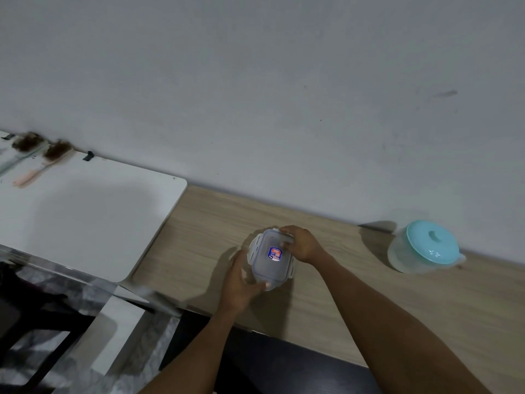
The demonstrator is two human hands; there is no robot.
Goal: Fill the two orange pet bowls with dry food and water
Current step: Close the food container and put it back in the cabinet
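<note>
Nearest the camera: two bare forearms point(397, 322) are reaching up from the bottom edge of the frame toward the centre.
Lower left of the frame: dark shapes and a pale mottled surface are showing through a blurred clear edge; I cannot tell what they are.
Upper left: a white table point(85, 217) is carrying two brushes point(42, 160) clogged with brown hair, close to the wall point(255, 81).
Left hand point(241, 282): it is cupping the near left side of the clip-lid container point(270, 268), its fingers point(265, 285) curling round the lower edge.
Container: it is sitting on the wooden tabletop point(369, 302) at the centre of the frame, lid on, a small blue and red label facing up.
Right hand point(302, 245): it is gripping the container's far right side, fingers bending over a clip flap there.
Right of the frame: a clear pitcher point(423, 245) with a teal lid is standing near the wall, well apart from the hands.
Progress: by my reading the task is only beginning. The person seems to be working the clips to open what is probably the dry food; nothing is being poured, and both the food and the water are yet to go into the bowls.
Hidden or unclear: the orange pet bowls are not appearing anywhere in the frame. The container's contents are not showing through the lid, and which clips are already undone is hard to tell. Whether the pitcher is holding water is also unclear.
</note>
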